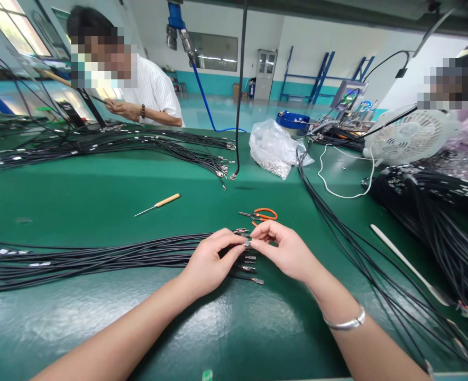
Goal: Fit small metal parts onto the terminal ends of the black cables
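My left hand rests over a bundle of black cables and pinches one cable near its metal end connector. From the right, my right hand meets it, thumb and forefinger closed on the tip of that same connector. Several other cable ends with silvery connectors stick out beside and below my left fingers. Just beyond my right hand lie orange-handled scissors, partly covered by it. An awl-like pick with a wooden handle lies farther left on the green table.
More black cables lie across the back, where a co-worker stands. A clear plastic bag of small metal parts and a white fan are at back right. Thick cable bundles fill the right side. A black cable hangs down.
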The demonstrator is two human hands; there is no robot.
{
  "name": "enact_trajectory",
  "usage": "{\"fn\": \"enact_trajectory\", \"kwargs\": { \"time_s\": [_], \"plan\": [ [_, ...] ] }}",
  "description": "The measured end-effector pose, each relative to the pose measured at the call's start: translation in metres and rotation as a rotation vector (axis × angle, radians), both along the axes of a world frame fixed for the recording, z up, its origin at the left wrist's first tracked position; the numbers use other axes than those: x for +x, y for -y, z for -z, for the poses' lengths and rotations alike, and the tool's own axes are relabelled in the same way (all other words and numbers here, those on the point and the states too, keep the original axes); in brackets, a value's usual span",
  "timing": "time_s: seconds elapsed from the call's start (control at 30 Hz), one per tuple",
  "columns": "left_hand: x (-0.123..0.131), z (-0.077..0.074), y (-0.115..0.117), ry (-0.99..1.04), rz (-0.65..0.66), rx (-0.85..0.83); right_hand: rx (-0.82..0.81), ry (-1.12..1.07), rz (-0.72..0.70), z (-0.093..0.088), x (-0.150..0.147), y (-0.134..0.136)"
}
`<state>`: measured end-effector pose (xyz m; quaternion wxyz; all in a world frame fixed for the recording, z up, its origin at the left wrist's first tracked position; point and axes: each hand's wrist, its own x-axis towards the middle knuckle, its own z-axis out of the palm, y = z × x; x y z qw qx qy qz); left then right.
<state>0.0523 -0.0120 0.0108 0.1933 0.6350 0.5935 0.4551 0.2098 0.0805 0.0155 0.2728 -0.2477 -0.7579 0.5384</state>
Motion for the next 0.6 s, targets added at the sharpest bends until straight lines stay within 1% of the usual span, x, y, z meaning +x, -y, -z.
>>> {"fn": "enact_trajectory", "kwargs": {
  "time_s": [0.1, 0.23, 0.37, 0.6],
  "plan": [
    [-0.0013, -0.0041, 0.0007, 0.009, 0.009, -0.022, 0.104, 0.027, 0.027, -0.0003, 0.0006, 0.002],
    [-0.0016, -0.0041, 0.0017, 0.001, -0.017, -0.015, 0.069, 0.084, 0.039, -0.0028, 0.0013, 0.0023],
    [-0.0003, -0.0022, 0.0025, -0.018, -0.033, 0.007, -0.036, 0.154, 0.016, -0.0043, 0.0004, 0.0018],
    [0.0008, -0.0066, 0.0027, 0.021, -0.028, -0.028, -0.318, 0.075, 0.034, -0.0041, -0.0048, 0.0054]
  ]
}}
